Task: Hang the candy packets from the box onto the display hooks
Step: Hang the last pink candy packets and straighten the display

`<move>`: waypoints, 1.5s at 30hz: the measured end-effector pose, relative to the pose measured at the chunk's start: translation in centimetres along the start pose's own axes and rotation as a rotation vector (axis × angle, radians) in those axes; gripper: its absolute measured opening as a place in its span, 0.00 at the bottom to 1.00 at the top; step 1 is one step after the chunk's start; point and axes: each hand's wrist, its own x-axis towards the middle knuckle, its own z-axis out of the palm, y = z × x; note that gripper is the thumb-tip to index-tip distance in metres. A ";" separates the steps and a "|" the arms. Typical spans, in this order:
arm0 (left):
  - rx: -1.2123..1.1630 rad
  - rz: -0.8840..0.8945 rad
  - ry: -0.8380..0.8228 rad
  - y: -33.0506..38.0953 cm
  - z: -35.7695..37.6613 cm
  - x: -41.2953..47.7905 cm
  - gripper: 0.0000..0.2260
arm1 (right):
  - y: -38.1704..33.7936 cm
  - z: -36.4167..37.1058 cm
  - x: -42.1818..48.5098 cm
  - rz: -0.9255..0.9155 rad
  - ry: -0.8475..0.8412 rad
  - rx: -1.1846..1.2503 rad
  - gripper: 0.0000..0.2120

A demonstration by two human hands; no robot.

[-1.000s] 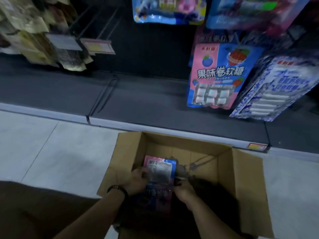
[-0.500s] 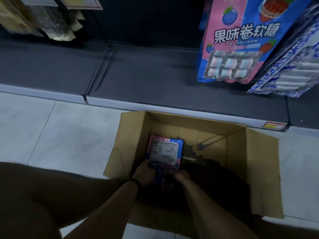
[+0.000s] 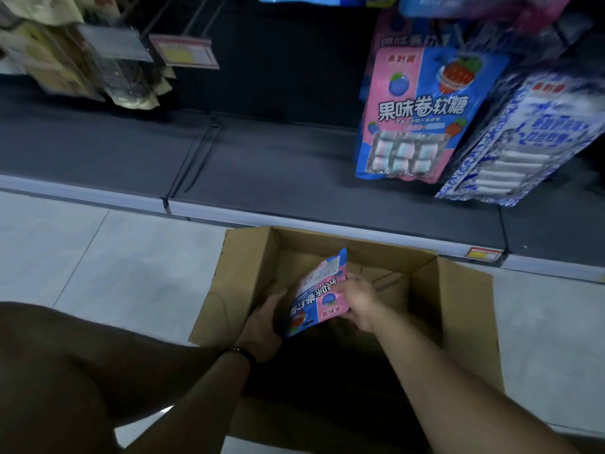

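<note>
Now holding one candy packet (image 3: 316,296) just over the box (image 3: 248,267), pinched by right fingers (image 3: 342,287), gripped by left fingers (image 3: 275,301).

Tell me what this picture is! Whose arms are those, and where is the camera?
The camera sits on a person's head and looks down, so you see that person's own two arms. There is no machine here. A cardboard box stands open on the floor, in front of a shop shelf. The right hand pinches a pink and blue candy packet over the open box. The left hand is at the packet's other edge. Matching packets already hang above the shelf.
</note>
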 end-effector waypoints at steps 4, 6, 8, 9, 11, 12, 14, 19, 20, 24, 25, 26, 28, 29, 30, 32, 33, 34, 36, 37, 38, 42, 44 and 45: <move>-0.114 0.362 -0.060 3.8 -1.6 -1.5 0.39 | -4.1 -2.8 -4.6 -0.077 -0.018 0.043 0.07; -0.200 0.482 0.016 6.4 -2.3 -2.4 0.27 | -6.0 -4.3 -7.3 -0.094 -0.029 0.131 0.06; -0.264 0.521 0.083 9.0 -3.3 -3.2 0.19 | -7.6 -6.2 -9.7 -0.100 -0.062 0.195 0.08; -0.268 0.522 0.108 10.5 -4.0 -3.7 0.16 | -8.4 -7.3 -10.8 -0.091 -0.079 0.175 0.10; -0.243 0.500 0.157 13.7 -5.4 -4.5 0.12 | -9.8 -9.3 -12.9 -0.069 -0.092 0.100 0.15; -0.253 0.472 0.159 15.3 -6.0 -4.5 0.12 | -10.3 -10.3 -13.7 -0.063 -0.081 0.054 0.17; -0.358 0.399 0.068 18.3 -7.5 -4.5 0.12 | -11.4 -11.8 -14.7 -0.079 -0.012 -0.066 0.22; -0.236 0.410 0.037 24.1 -12.7 -3.2 0.08 | -14.9 -14.1 -16.4 -0.547 0.379 -0.324 0.03; -0.187 0.412 0.046 25.2 -13.6 -2.8 0.09 | -15.6 -14.2 -17.0 -0.635 0.397 -0.294 0.05; -0.172 0.424 0.066 28.7 -16.0 -1.3 0.09 | -17.1 -13.4 -18.1 -0.825 0.279 -0.062 0.09; -0.162 0.419 0.071 29.3 -16.2 -0.6 0.09 | -17.3 -13.4 -17.8 -0.842 0.272 -0.020 0.10; -0.147 0.411 0.064 29.8 -16.3 0.1 0.09 | -17.7 -13.4 -17.5 -0.851 0.274 -0.006 0.09; -0.166 0.411 0.042 30.7 -16.2 1.5 0.09 | -18.5 -13.4 -16.7 -0.852 0.300 -0.018 0.07; -0.199 0.412 0.036 31.0 -15.9 2.3 0.08 | -19.0 -13.5 -16.0 -0.848 0.326 -0.026 0.09; -0.237 0.419 0.040 31.3 -15.7 3.0 0.08 | -19.5 -13.5 -15.4 -0.839 0.361 -0.034 0.12; -0.278 0.444 0.067 31.7 -15.2 4.8 0.09 | -20.3 -13.5 -13.9 -0.807 0.421 -0.030 0.15; -0.278 0.455 0.095 32.1 -14.9 5.7 0.09 | -20.7 -13.5 -13.1 -0.786 0.436 -0.021 0.16; -0.281 0.462 0.129 32.5 -14.8 6.4 0.09 | -21.0 -13.6 -12.5 -0.763 0.443 -0.007 0.16; -0.317 0.457 0.207 33.4 -14.5 7.4 0.07 | -21.8 -13.7 -11.5 -0.736 0.445 0.032 0.15; -0.335 0.462 0.248 33.8 -14.3 7.9 0.07 | -22.2 -13.7 -11.0 -0.724 0.449 0.045 0.15; -0.353 0.471 0.280 34.2 -14.1 8.4 0.06 | -22.5 -13.8 -10.6 -0.713 0.461 0.050 0.14; -0.403 0.509 0.311 34.8 -12.8 10.0 0.05 | -23.3 -14.0 -8.9 -0.684 0.524 0.061 0.13; -0.422 0.512 0.329 34.8 -12.1 10.8 0.13 | -23.4 -14.2 -8.2 -0.705 0.569 0.031 0.13; -0.429 0.510 0.344 34.7 -11.8 11.2 0.19 | -23.5 -14.2 -8.0 -0.719 0.587 0.015 0.13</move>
